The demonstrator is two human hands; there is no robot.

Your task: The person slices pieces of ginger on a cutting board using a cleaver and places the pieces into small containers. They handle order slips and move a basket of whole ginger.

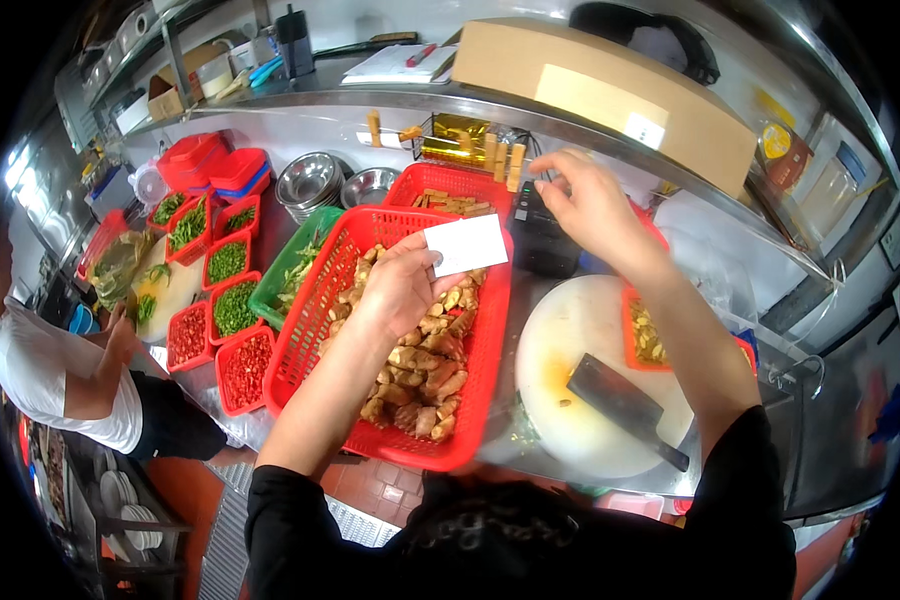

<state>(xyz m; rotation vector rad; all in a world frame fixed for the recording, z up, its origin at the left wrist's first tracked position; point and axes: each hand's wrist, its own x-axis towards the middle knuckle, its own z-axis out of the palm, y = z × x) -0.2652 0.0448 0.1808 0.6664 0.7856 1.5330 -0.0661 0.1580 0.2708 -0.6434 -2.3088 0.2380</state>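
Note:
My left hand (403, 289) holds a small white paper slip (466, 246) between thumb and fingers. Beneath it, knobs of ginger root (427, 371) fill part of a large red plastic basket (487, 352). My right hand (581, 196) is raised with its fingers bent and apart, nothing visible between them. Just left of its fingertips, a wooden clothespin (516, 168) hangs from a line under the shelf, beside other clothespins (490, 152). More clothespins (454, 202) lie in a smaller red basket (439, 177). Below my right hand stands a black device (544, 236) with green lights.
A cleaver (616, 397) rests on the round cutting board (551, 322), near an orange-red tub of sliced pieces (649, 337). Red tubs hold chopped greens (234, 307) and chopped red peppers (246, 371). At left, a co-worker (82, 367) stands by another board. Overhead, a metal shelf (390, 97) carries a cardboard box (607, 90).

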